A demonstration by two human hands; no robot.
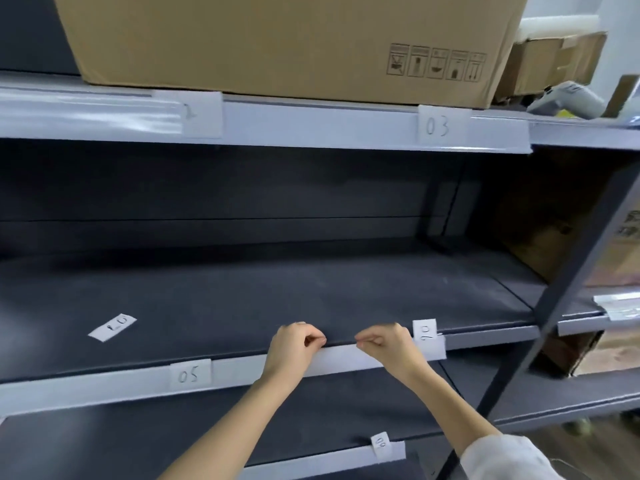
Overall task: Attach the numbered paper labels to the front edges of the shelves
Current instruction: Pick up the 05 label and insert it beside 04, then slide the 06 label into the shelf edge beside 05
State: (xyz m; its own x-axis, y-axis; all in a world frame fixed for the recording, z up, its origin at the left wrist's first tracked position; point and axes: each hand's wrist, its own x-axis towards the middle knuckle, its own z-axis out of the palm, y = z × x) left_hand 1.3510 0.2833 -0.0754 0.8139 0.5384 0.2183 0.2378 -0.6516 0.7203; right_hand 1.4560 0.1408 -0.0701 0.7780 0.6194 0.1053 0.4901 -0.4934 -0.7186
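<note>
Pinching at the top of the middle shelf's front edge [341,356], both hands sit between two labels already fixed there: label 05 [190,374] to the left and the label marked 06 [428,339] just beside the right hand, folded over the lip with its top flap lying on the shelf deck. The left hand [294,346] has thumb and forefinger closed together, and the right hand [386,342] does the same, the two pinches a short gap apart. Whatever they hold is too thin or too clear to see; it may be a strip of tape stretched between them, but I cannot tell.

One loose label, reading 07 [112,326] upside down, lies flat on the dark shelf deck [311,292], well to the left of the hands and apart from the edge. Above, label 03 [438,125] is on the upper shelf's edge under a large cardboard box [287,43], and another small label [380,444] hangs on the lower shelf's edge.

If it is tape, the likely trouble is that it sags and sticks to itself or to a fingertip. Pressed down crooked on the narrow edge, it would wrinkle and grip poorly. The loose 07 label could be brushed by a forearm reaching across for it and slide farther back. Its upside-down lie also invites fixing it inverted.
</note>
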